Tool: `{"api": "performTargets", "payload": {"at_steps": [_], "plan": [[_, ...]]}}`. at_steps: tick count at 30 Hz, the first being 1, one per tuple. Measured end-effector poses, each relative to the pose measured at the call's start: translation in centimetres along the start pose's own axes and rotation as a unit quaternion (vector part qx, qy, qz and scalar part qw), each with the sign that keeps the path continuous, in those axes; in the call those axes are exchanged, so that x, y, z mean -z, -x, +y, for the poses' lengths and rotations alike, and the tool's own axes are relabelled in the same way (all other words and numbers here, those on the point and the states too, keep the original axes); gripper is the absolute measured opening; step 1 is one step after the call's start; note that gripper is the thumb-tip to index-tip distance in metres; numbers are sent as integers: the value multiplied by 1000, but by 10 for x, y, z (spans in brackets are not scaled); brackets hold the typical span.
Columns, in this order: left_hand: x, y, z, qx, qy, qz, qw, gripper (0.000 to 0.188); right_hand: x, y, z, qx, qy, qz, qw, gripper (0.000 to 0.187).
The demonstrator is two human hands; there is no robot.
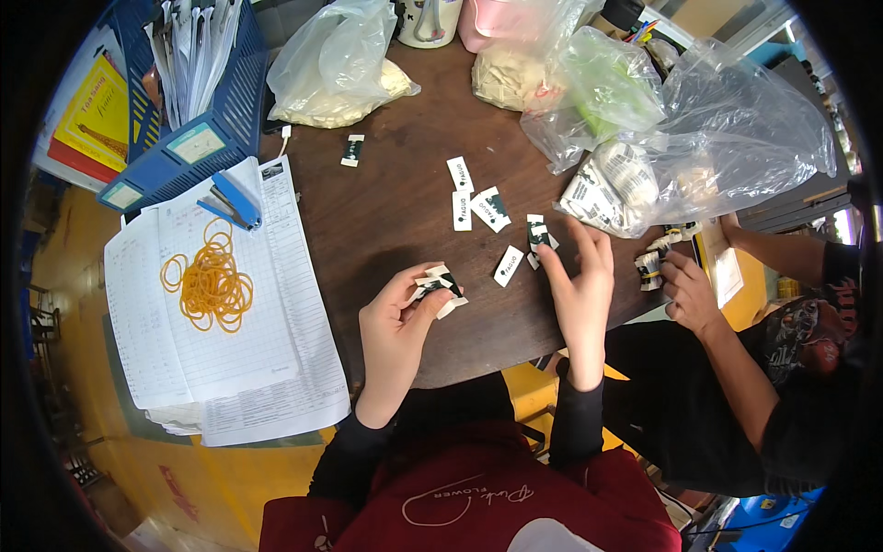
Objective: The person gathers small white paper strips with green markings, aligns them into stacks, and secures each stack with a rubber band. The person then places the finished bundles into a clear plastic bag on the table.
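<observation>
My left hand [394, 317] pinches a small bunch of white and dark green labels [440, 287] between thumb and fingers. Over the table's near edge, my right hand [581, 285] has its thumb and fingers spread. Its thumb tip is beside a dark green and white label [537, 230], with another partly hidden under it; I cannot tell whether they touch. Between my hands lies a white label [508, 266]. Farther off are a half-green label [491, 210] and two white ones. A single dark label [352, 150] lies apart at the far left.
Orange rubber bands [213, 285] lie on papers [248, 368] at left, near a blue stapler [235, 201] and a blue file rack [198, 147]. Plastic bags [336, 64] stand at the back, more at right [607, 189]. A co-worker's hand [692, 293] handles banded label bundles at right.
</observation>
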State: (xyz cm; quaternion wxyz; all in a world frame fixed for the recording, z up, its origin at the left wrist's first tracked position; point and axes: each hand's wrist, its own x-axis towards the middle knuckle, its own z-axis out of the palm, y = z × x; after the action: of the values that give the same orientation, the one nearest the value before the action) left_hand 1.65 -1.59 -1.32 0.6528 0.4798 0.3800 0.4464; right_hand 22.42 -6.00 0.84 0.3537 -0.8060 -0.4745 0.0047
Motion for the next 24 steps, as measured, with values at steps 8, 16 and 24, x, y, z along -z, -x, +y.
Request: {"api": "performTargets", "payload": {"at_steps": [8,16,24], "plan": [[2,1,-1,1,-10,-17,1000,15,1,-7,23,-135,-210,-10,968,13],[1,-2,-1,62,122,-125,983,12,4,8,-7,-131,-519,-142,833,12],[-1,-6,-5,-10,12,-135,991,14,-26,23,-42,-44,-428,-139,892,13]]}}
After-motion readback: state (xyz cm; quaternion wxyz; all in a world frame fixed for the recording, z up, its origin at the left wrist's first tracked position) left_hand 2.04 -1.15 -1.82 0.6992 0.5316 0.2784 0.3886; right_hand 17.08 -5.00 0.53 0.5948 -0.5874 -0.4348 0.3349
